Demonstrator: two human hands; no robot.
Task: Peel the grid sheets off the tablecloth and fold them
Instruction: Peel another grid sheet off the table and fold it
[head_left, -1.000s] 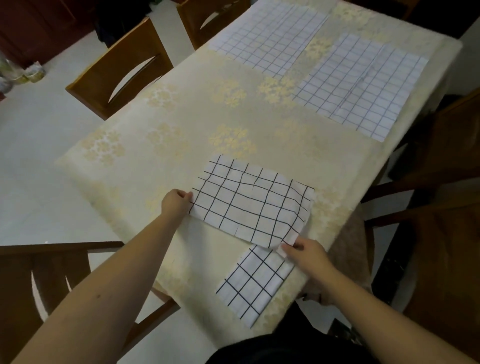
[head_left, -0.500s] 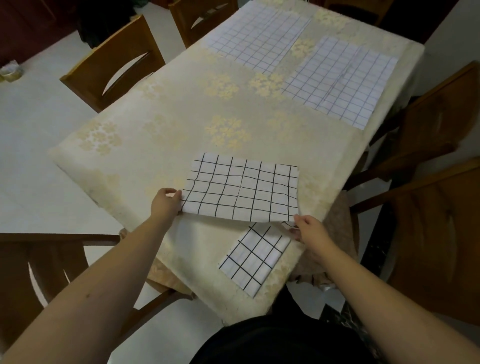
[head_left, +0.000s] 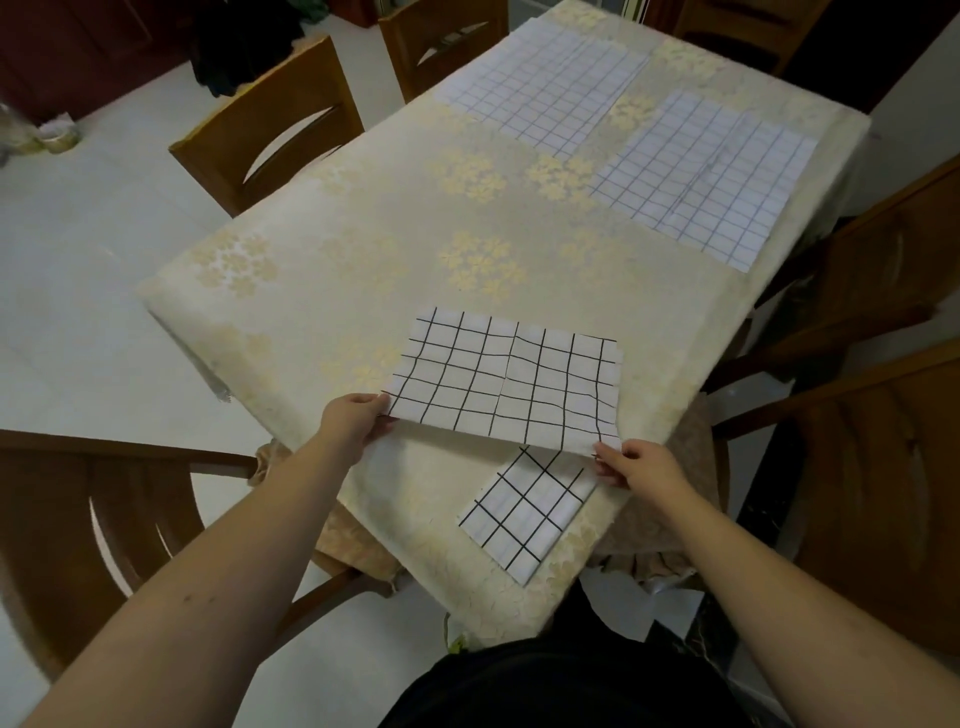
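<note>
Hands (head_left: 351, 422) on unlabelled grid sheet (head_left: 506, 382)

both hands (head_left: 352, 422) (head_left: 643, 464) pinching, arms outstretched

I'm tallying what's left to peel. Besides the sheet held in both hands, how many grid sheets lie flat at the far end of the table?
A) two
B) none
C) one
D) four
A: two pale grid sheets lie flat on the tablecloth at the far end, one further off and to the left, the other nearer the right edge, while the left hand and right hand hold the bold-lined sheet.
</note>
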